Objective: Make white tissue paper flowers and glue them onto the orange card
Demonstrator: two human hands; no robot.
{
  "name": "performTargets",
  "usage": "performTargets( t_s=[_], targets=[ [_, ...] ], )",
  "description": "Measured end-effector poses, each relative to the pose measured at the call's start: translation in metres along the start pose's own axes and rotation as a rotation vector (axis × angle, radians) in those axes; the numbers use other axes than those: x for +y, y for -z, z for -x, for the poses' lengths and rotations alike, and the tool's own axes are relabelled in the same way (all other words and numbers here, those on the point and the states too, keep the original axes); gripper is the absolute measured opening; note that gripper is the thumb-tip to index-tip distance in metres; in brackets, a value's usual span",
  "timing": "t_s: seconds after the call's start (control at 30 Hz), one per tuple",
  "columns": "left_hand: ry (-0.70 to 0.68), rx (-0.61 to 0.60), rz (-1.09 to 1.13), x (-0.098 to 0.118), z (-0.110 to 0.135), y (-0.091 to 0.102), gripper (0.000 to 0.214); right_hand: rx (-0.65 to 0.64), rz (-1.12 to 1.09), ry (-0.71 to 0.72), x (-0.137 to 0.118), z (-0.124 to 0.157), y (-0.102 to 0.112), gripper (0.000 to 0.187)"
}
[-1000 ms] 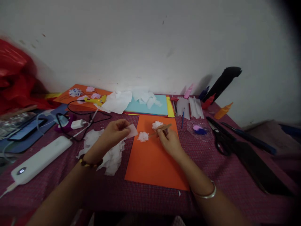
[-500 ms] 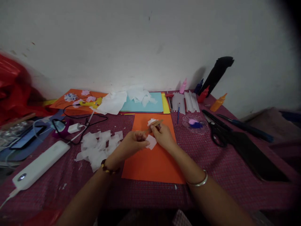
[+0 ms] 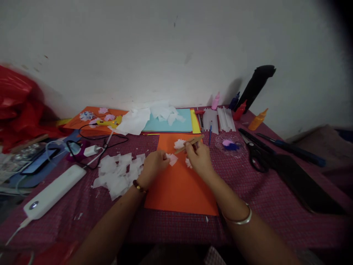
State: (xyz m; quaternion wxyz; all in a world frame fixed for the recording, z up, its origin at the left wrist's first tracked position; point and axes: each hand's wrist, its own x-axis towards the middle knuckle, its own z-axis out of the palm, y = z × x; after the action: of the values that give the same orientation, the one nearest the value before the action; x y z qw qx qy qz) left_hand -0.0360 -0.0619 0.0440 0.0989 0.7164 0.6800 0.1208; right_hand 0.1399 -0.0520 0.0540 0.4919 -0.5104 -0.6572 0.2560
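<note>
Over an orange sheet of paper point(image 3: 179, 191), my left hand point(image 3: 153, 165) pinches a small pale pink piece of tissue paper point(image 3: 172, 159) between thumb and fingers. My right hand point(image 3: 200, 159) is closed around a flat brown stick point(image 3: 196, 139), held at a slant, its lower left end above that piece. A crumpled white tissue bunch point(image 3: 179, 143) lies on the sheet just beyond the stick. Another small pale piece point(image 3: 188, 162) shows beside my right hand, partly hidden by it. Left of my left hand lies a pile of white tissue pieces point(image 3: 118, 175).
Right of the sheet are a paintbrush point(image 3: 210, 132), a plastic dish with pink and blue paint point(image 3: 231, 146), scissors point(image 3: 257, 158) and paint bottles point(image 3: 257, 119). A yellow glue gun point(image 3: 110, 122) with a black cord and a white power bank point(image 3: 55, 191) lie left.
The stick and my right hand have moved right. My left hand has shifted slightly up and left with its tissue piece, and a small pale piece now shows beside my right hand.
</note>
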Motion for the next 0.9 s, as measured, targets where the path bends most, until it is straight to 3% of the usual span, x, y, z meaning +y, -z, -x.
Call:
performTargets(
  t_s=[0.2, 0.33, 0.43, 0.57, 0.7, 0.9],
  targets=[
    [0.014, -0.002, 0.060, 0.000, -0.001, -0.001, 0.015, -0.091, 0.130, -0.029, -0.001, 0.002, -0.005, 0.016],
    [-0.019, -0.051, 0.325, -0.010, -0.004, 0.009, 0.017, -0.106, 0.144, -0.026, 0.006, 0.003, -0.012, 0.016],
    [-0.015, 0.037, 0.446, -0.027, -0.007, 0.017, 0.014, -0.115, 0.101, -0.039, 0.012, 0.003, -0.016, 0.015],
    [0.032, 0.049, 0.386, -0.041, -0.007, 0.018, 0.012, -0.108, -0.031, -0.141, 0.019, 0.003, -0.020, 0.016],
    [0.035, 0.062, 0.304, -0.037, -0.004, 0.016, 0.017, -0.143, -0.233, -0.293, 0.020, 0.004, -0.026, 0.019],
    [0.033, 0.063, 0.238, -0.032, -0.001, 0.018, 0.016, -0.137, -0.373, -0.319, 0.019, 0.006, -0.034, 0.016]
  ],
)
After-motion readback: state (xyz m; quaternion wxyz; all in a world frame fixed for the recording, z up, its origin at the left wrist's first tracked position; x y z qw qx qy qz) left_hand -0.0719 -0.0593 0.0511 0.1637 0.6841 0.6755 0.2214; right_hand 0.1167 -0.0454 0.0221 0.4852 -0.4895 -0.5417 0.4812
